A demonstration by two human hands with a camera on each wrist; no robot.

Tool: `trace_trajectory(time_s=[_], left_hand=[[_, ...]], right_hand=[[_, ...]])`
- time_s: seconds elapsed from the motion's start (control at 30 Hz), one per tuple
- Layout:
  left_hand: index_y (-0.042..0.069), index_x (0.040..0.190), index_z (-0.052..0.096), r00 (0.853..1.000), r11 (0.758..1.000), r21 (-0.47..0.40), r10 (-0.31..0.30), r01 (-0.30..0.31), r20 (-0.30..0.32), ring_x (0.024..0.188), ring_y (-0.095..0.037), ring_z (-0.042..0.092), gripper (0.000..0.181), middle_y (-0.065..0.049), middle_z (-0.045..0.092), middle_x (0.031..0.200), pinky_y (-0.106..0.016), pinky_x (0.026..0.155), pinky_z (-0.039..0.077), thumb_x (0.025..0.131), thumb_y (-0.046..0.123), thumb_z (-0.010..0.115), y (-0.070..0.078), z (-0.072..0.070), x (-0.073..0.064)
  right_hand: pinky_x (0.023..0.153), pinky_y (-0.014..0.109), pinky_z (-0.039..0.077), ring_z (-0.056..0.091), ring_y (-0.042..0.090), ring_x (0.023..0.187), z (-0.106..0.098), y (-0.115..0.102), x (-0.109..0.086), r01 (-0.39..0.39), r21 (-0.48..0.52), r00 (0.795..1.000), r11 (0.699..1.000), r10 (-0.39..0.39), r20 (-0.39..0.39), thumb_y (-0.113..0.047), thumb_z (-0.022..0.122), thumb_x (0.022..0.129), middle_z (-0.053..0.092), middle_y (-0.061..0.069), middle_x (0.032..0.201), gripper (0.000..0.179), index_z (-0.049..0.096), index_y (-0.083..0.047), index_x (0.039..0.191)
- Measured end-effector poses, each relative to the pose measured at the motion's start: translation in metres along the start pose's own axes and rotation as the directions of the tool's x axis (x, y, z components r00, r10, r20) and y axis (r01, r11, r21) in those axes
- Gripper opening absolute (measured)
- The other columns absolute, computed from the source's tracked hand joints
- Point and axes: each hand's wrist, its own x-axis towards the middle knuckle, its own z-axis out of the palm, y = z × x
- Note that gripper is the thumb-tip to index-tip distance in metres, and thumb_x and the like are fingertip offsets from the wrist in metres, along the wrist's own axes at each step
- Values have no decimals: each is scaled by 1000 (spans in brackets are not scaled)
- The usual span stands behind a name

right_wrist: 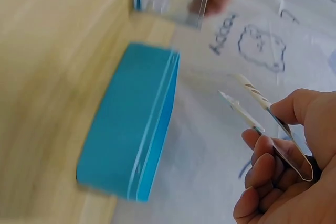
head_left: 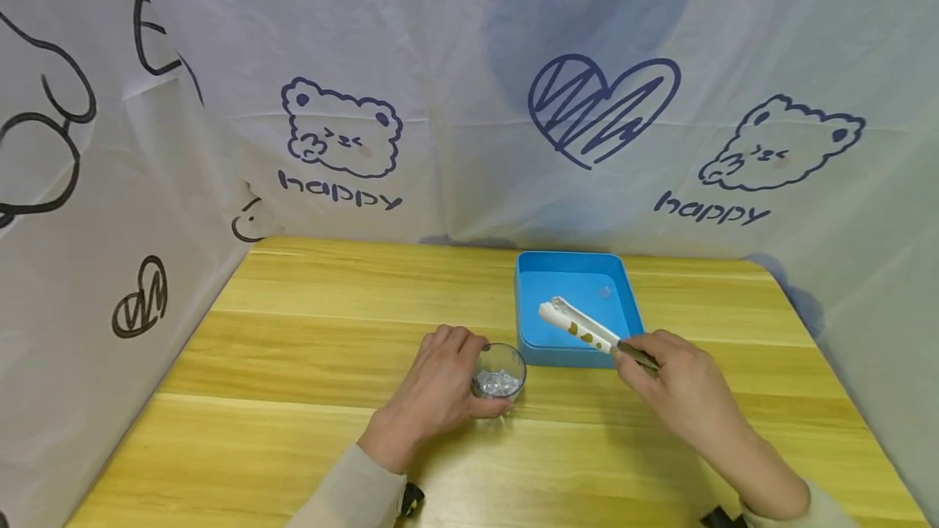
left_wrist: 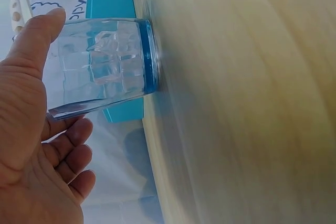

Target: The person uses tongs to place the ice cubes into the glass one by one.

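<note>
My left hand (head_left: 438,385) grips the rim of a clear glass (left_wrist: 100,61), thumb on one side and fingers on the other. Clear ice-like pieces (head_left: 497,384) lie in the bottom of the glass, which stands on the table. In my right hand (head_left: 678,377) is a pair of tongs (head_left: 579,327) with white, gold-spotted arms, pinched between thumb and fingers. The tongs are over a blue box (head_left: 568,355), and their tips stand apart in the right wrist view. A clear piece (head_left: 605,292) lies inside the box. Whether the tongs hold anything I cannot tell.
The wooden table (head_left: 308,332) stretches left and right of the box. Behind it hangs a white cloth (head_left: 469,104) with bear and heart drawings, and cloth also closes off both sides.
</note>
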Motion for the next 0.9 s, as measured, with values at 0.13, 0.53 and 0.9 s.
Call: trace_trajectory(time_s=[0.13,0.53,0.9], left_hand=[[6,132,64,1000,1000,-18,-14,14,6,112,-26,54,87,-6,64,117,-44,103,44,75,69,85,-1,-1,-1],[8,131,63,1000,998,-53,-29,29,13,114,-25,54,85,-4,64,118,-44,104,44,75,66,87,0,0,-1],[8,134,62,1000,997,-73,-20,21,12,124,-27,55,84,-6,66,127,-48,114,42,76,63,88,-1,2,-1]], right_hand=[[65,41,55,63,19,74,-6,16,16,6,-50,1000,999,-7,-16,-20,67,101,76,14,100,24,78,0,111],[53,33,36,46,21,59,-4,58,50,-37,-199,999,979,34,-14,-18,62,98,57,8,72,25,72,4,96],[60,50,44,54,30,65,10,68,65,-42,-308,999,950,38,-18,-21,63,98,57,11,70,27,65,-1,80]])
